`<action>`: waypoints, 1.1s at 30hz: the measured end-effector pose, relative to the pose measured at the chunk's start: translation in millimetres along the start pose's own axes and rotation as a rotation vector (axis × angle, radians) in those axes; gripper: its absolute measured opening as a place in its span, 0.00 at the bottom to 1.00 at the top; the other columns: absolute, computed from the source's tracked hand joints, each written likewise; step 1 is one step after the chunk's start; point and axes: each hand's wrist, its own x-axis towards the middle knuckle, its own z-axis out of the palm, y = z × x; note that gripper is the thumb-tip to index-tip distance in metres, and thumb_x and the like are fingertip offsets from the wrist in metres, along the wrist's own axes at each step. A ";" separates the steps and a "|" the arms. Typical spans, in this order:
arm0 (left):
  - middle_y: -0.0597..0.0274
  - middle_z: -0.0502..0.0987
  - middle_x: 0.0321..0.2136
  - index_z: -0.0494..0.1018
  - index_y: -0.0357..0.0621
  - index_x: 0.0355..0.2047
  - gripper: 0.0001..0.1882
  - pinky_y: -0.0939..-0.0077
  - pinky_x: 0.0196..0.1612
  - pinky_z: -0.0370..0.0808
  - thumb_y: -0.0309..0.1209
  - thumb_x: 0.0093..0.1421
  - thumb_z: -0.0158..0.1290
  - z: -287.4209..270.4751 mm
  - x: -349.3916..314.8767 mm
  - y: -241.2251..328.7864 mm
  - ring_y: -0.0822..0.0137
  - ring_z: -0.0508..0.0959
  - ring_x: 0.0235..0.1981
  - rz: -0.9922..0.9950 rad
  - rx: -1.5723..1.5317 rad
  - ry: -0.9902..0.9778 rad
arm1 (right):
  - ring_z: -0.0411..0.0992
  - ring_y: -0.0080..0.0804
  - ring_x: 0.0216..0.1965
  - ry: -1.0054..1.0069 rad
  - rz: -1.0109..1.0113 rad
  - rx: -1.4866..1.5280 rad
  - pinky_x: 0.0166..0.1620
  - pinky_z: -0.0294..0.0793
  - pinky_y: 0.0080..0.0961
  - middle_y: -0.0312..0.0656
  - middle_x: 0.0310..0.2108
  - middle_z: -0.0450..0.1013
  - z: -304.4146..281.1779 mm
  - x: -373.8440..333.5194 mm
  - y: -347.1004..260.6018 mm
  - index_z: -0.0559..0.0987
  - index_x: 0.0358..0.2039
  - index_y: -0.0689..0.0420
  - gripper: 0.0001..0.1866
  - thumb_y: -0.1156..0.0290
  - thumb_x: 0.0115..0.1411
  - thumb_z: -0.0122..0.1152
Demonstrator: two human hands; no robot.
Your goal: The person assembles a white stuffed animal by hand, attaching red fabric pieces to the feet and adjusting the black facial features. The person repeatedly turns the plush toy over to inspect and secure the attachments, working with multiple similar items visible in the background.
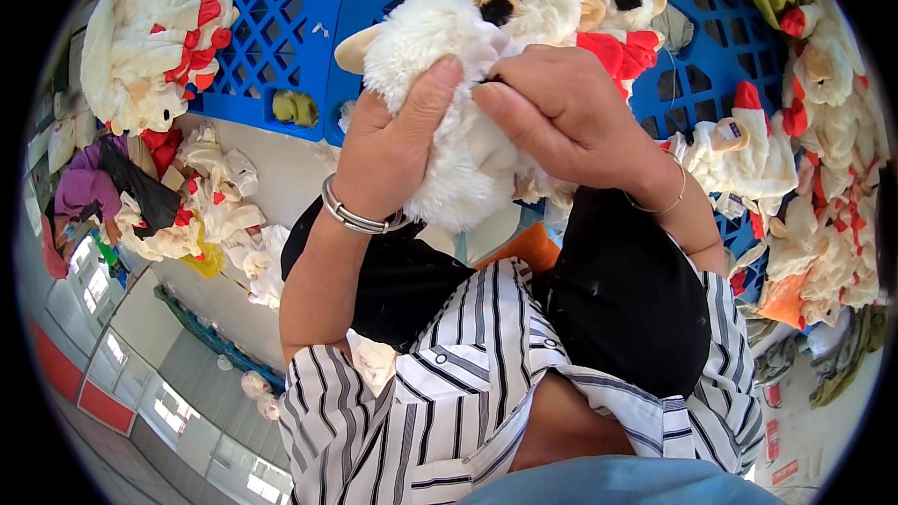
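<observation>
A fluffy white plush toy [421, 33] with a beige ear and a dark tuft is held up in front of me, above my lap. My left hand [398, 131] grips its near side, with the thumb pressed into the fur. On the toy's right side, my right hand [561, 108] is closed, thumb and bent fingers pinched together at the fur. Something small and dark shows at that pinch, but I cannot make out what it is. The lower part of the toy hangs down between my wrists.
Blue plastic pallets [267, 33] lie ahead. White plush skins with red parts are heaped at the far left [154, 28], beyond my hands [617, 0] and along the right [832, 178]. At the left, a person in purple [86, 178] is near more plush pieces [215, 187].
</observation>
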 end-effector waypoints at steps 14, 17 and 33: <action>0.59 0.75 0.46 0.68 0.36 0.54 0.24 0.75 0.49 0.73 0.34 0.59 0.57 -22.2 1.0 5.0 0.70 0.75 0.46 0.060 -0.049 0.141 | 0.65 0.20 0.25 -0.017 0.707 0.487 0.28 0.66 0.19 0.34 0.23 0.70 -21.8 -38.1 52.8 0.78 0.33 0.61 0.21 0.54 0.65 0.51; 0.60 0.75 0.47 0.65 0.37 0.55 0.31 0.73 0.50 0.73 0.35 0.54 0.63 -34.5 -8.1 1.2 0.69 0.75 0.46 0.128 0.368 -0.141 | 0.69 0.22 0.25 0.020 0.475 0.336 0.29 0.68 0.18 0.38 0.25 0.74 -18.7 -38.2 46.1 0.78 0.35 0.62 0.19 0.57 0.65 0.50; 0.58 0.77 0.45 0.74 0.38 0.47 0.15 0.67 0.53 0.71 0.28 0.59 0.54 -76.5 -13.2 -0.9 0.66 0.75 0.49 0.309 0.841 -0.081 | 0.74 0.29 0.38 -0.736 0.403 0.424 0.45 0.73 0.29 0.36 0.38 0.77 -1.9 -18.6 28.3 0.77 0.44 0.61 0.25 0.58 0.51 0.70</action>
